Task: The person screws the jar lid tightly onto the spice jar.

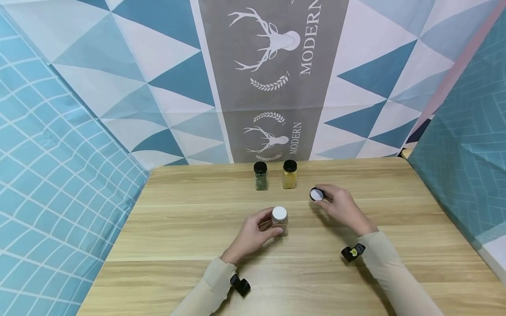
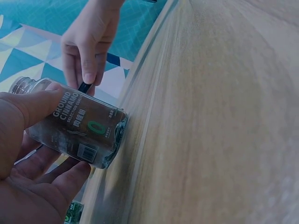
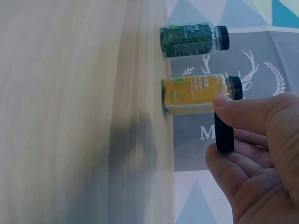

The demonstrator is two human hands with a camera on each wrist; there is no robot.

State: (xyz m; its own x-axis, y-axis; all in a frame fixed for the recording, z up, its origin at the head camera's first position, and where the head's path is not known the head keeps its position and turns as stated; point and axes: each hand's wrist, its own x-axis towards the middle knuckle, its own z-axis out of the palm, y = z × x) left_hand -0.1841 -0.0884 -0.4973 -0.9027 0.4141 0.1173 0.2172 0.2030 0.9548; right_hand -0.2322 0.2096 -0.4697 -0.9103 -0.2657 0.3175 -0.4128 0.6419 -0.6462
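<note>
My left hand (image 1: 251,235) grips a glass spice jar (image 1: 280,226) upright near the middle of the table. Its label reads ground cinnamon in the left wrist view, and its top shows white with no black cap on it. To the right, my right hand (image 1: 343,210) pinches a black cap (image 1: 317,194) between thumb and fingers, apart from the jar. The cap's white inside faces the head camera; in the right wrist view it appears edge-on. Whether the cinnamon jar touches the tabletop is hard to tell.
Two black-capped spice jars stand at the back of the wooden table (image 1: 189,245): a green-filled jar (image 1: 261,180) and, to its right, a yellow-filled jar (image 1: 289,179). Patterned cloth (image 1: 174,87) hangs behind the table, with blue cloth on both sides.
</note>
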